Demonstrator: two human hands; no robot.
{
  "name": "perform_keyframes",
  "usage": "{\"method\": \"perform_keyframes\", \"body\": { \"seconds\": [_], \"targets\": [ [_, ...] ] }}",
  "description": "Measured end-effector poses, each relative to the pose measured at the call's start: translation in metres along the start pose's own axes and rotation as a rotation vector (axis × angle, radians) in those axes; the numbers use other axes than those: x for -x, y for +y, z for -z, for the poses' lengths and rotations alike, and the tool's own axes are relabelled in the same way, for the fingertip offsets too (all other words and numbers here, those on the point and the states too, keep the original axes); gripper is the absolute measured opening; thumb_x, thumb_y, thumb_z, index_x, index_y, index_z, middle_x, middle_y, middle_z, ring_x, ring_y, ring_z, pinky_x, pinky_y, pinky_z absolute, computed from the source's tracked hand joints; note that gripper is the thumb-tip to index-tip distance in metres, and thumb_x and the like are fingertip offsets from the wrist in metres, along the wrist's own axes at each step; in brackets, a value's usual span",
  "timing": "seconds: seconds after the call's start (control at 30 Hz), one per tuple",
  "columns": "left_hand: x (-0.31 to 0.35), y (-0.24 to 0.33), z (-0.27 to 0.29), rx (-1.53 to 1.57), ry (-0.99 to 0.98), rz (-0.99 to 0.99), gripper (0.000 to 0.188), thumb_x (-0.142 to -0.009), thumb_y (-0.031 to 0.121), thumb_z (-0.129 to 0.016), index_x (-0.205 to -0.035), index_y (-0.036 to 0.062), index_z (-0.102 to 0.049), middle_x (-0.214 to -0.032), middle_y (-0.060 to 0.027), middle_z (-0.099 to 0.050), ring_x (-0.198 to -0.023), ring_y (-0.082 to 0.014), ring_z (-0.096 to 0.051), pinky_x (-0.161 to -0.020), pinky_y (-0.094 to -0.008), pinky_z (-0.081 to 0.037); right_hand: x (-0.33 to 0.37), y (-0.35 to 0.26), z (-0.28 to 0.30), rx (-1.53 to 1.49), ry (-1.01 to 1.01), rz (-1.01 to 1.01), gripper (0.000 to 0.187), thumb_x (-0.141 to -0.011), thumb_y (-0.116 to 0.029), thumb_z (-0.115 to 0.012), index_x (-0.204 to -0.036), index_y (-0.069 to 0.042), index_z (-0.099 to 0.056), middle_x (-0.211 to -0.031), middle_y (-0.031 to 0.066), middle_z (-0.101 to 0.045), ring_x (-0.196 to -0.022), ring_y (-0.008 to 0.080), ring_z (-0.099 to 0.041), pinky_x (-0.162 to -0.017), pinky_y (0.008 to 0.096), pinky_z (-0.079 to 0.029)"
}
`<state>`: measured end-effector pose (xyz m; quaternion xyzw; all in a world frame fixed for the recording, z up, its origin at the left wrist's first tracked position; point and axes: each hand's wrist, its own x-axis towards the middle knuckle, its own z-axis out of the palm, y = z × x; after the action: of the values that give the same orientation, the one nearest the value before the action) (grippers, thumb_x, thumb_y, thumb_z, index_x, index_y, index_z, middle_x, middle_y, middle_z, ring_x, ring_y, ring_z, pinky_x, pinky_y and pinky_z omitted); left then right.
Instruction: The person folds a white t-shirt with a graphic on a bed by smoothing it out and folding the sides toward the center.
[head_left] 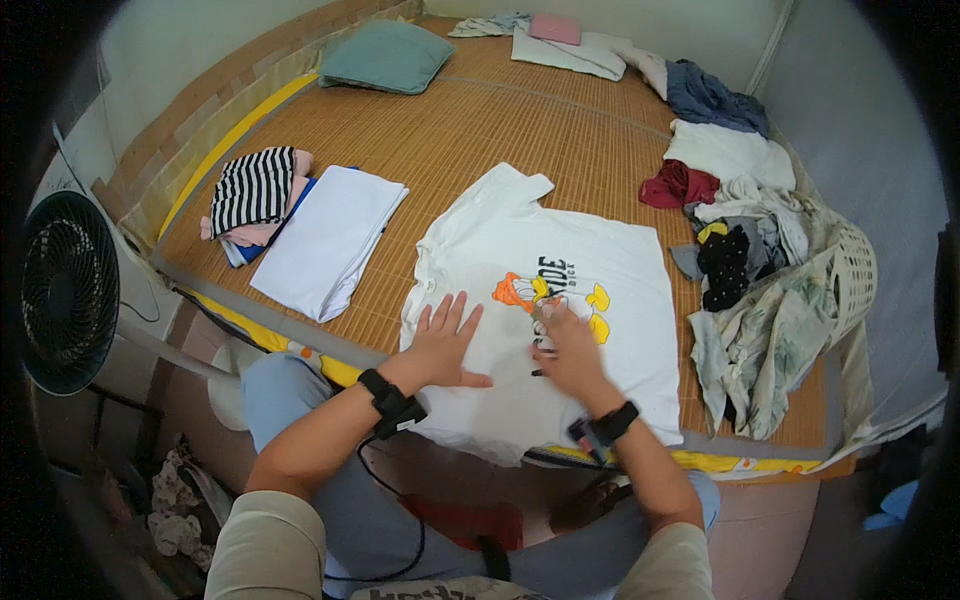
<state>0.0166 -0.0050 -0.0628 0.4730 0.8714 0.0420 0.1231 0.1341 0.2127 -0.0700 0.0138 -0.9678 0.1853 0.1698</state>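
Smoothing the shirt (508, 328) seems underway: left hand (445, 348) spread flat, right hand (574, 352) too blurred to tell its grip. The next move likely needs even cloth.

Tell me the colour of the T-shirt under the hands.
The T-shirt is white, with an orange, yellow and black print; head view.

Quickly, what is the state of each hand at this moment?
Left hand: open, fingers spread on the white T-shirt.
Right hand: blurred, at the white T-shirt; open or closed cannot be told.
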Motion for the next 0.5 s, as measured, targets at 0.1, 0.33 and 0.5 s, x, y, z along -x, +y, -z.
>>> {"method": "perform_keyframes", "body": {
  "seconds": [0.1, 0.33, 0.5],
  "targets": [
    [-0.007, 0.006, 0.003, -0.007, -0.011, -0.012, 0.118, -0.064, 0.078, -0.056, -0.145, 0.0042, -0.011, -0.147, -0.0294, -0.005, -0.137, -0.0446, -0.005, -0.107, -0.0577, -0.009, 0.019, 0.099, 0.020, 0.411, 0.101, -0.372, 0.054, -0.085, -0.035, -0.056, -0.129, -0.005, -0.045, -0.132, 0.0179, -0.045, -0.122, 0.0346, -0.041, -0.100, 0.0441, -0.033],
    [-0.006, 0.003, 0.004, -0.012, -0.046, -0.002, 0.118, -0.064, 0.077, -0.056, -0.145, 0.0043, -0.010, -0.147, -0.0296, -0.004, -0.137, -0.0449, -0.003, -0.107, -0.0578, -0.008, 0.015, 0.088, 0.037, 0.353, 0.098, -0.410, 0.059, -0.087, -0.037, -0.050, -0.132, -0.001, -0.040, -0.138, 0.0206, -0.038, -0.128, 0.0341, -0.035, -0.104, 0.0471, -0.028],
    [-0.002, -0.001, 0.002, -0.016, -0.024, 0.006, 0.117, -0.065, 0.075, -0.057, -0.144, 0.0019, -0.012, -0.146, -0.0302, -0.006, -0.136, -0.0460, -0.006, -0.106, -0.0586, -0.010, 0.002, -0.032, -0.004, 0.052, -0.135, 0.229, 0.058, -0.076, -0.024, -0.066, -0.126, -0.003, -0.046, -0.135, 0.0176, -0.043, -0.123, 0.0333, -0.041, -0.099, 0.0459, -0.033]
  ]
}}
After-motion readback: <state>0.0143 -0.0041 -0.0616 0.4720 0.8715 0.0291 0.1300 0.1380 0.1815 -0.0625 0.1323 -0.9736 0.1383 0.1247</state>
